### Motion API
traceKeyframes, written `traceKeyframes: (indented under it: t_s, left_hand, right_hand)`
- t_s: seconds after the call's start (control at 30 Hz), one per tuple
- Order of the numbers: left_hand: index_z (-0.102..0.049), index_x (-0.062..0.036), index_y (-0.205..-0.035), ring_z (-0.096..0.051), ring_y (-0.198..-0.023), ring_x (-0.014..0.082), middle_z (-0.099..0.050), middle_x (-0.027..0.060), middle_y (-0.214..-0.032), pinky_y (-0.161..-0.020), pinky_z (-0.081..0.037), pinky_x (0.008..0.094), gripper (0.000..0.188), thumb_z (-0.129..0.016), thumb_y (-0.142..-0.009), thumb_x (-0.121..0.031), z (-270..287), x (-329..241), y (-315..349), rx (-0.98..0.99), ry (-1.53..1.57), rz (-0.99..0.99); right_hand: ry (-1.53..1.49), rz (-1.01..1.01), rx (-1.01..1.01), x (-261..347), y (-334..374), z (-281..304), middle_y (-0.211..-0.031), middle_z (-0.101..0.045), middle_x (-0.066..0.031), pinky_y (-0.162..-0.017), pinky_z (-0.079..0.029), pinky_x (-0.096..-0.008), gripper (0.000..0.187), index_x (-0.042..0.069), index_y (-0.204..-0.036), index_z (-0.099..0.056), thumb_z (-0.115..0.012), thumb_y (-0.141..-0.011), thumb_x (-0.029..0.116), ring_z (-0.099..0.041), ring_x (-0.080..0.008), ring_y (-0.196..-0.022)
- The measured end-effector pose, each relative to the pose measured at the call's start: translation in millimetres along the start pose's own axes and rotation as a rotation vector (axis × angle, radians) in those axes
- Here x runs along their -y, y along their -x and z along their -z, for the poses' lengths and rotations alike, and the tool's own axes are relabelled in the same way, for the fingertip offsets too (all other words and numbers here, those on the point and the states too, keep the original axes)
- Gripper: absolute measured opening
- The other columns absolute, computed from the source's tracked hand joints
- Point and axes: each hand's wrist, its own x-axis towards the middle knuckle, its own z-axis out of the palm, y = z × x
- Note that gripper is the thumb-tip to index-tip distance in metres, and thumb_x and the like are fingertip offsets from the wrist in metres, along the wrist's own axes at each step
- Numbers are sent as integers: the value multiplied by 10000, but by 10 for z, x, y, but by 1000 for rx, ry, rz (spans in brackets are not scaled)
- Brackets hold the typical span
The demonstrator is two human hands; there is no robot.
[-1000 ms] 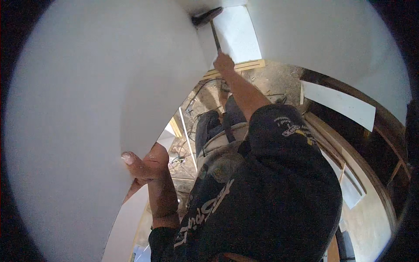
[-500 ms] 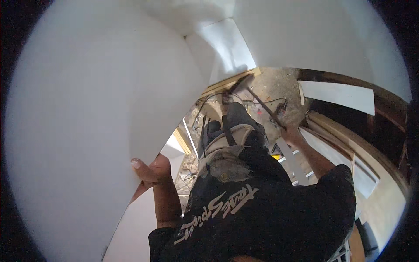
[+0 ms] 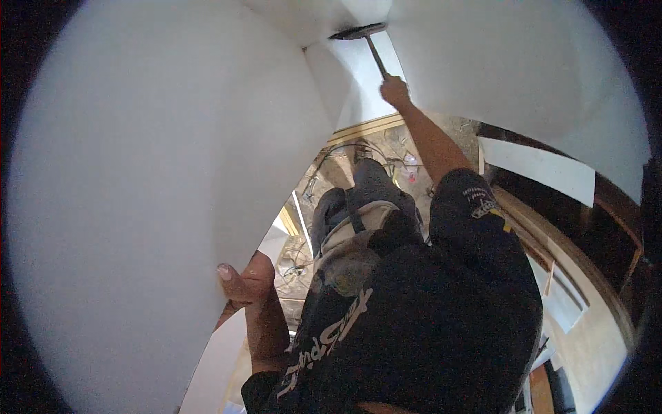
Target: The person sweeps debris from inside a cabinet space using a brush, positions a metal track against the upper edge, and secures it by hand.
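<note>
Apparent bracing step: left hand pinches white panel (far fingers partly hidden); right hand clenches T-shaped tool; next calls for firm bracing.

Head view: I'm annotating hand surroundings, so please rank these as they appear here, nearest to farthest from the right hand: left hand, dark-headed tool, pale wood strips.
1. Dark-headed tool: gripped in the right hand, head up and left.
2. Pale wood strips: just below, slightly left.
3. Left hand: lower left, at the white panel's edge.
</note>
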Motion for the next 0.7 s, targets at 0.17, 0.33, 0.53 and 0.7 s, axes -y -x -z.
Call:
traceKeyframes:
  t_s: [0.17, 0.33, 0.53, 0.7]
  left_hand:
    - [-447, 18, -1059, -404, -1152, 418, -509, 222, -1094, -1001, -321, 525, 452, -757, -757, -112, -1, -21, 132, 0, 20, -4]
    - [-452, 31, -1043, -489, -1072, 413, -512, 232, -1083, -942, -419, 497, 392, -723, -777, -69, 6, -108, 19, 7, 70, 21]
    - [-455, 52, -1046, -540, -986, 376, -516, 241, -1077, -873, -476, 457, 344, -679, -797, -27, -6, -104, -51, 17, 98, 9]
    - [-457, 69, -1048, -582, -914, 345, -519, 248, -1071, -815, -523, 424, 305, -643, -814, 7, 30, -93, -61, 12, 102, -13]
  right_hand:
    - [-242, -171, 95, 1152, 329, -362, -1107, -585, -251, -940, -449, -463, 401, -8, -1120, -549, -498, -777, 194, -566, -401, -1069]
    - [-371, -304, 107, 1698, 387, -500, -1145, -572, -262, -937, -459, -435, 383, -5, -1114, -538, -543, -798, 211, -561, -380, -1094]
    - [-294, -233, 67, 2005, 422, -810, -1061, -607, -235, -859, -503, -436, 362, -10, -1076, -542, -563, -804, 228, -609, -350, -1025]
    - [267, 366, 260, 1270, 715, -519, -991, -636, -189, -746, -539, -429, 233, 18, -940, -605, -579, -787, 192, -643, -330, -928]
